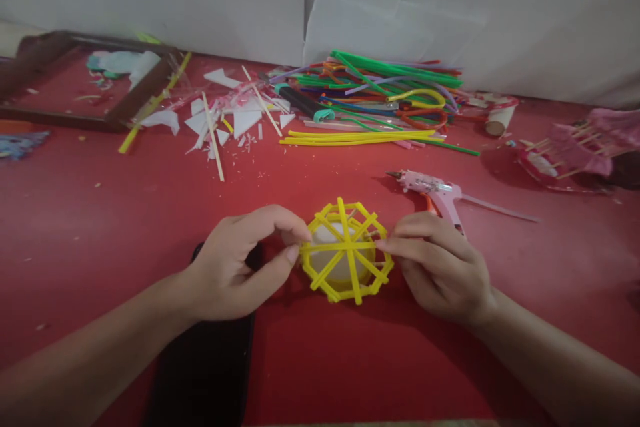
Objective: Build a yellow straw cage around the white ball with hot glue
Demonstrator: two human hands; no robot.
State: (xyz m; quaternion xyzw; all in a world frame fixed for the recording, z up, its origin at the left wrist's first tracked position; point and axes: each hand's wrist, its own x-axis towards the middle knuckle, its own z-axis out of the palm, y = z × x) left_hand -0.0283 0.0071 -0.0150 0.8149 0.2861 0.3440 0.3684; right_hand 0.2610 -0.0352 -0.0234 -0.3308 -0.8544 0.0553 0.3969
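A yellow pipe-cleaner wheel (349, 245) with crossing spokes lies in front of me, over a round whitish piece (327, 263) seen between the spokes. At its left rim, my left hand (250, 260) pinches the end of a spoke between thumb and forefinger. My right hand (440, 263) has its fingertips pressed at the right end of the same horizontal spoke; its lower fingers are curled in. Just beyond the right hand lies a pink glue gun (433, 187) on its side, a glue stick (500, 208) jutting from its back.
Yellow pipe cleaners (360, 139) lie before a heap of coloured ones (380, 83). White scraps (245, 121), wooden sticks (213, 137) and a dark-handled cutter (303, 103) are at back left. A black phone-like slab (200, 367) lies under my left forearm; a brown frame (65, 119) stands far left.
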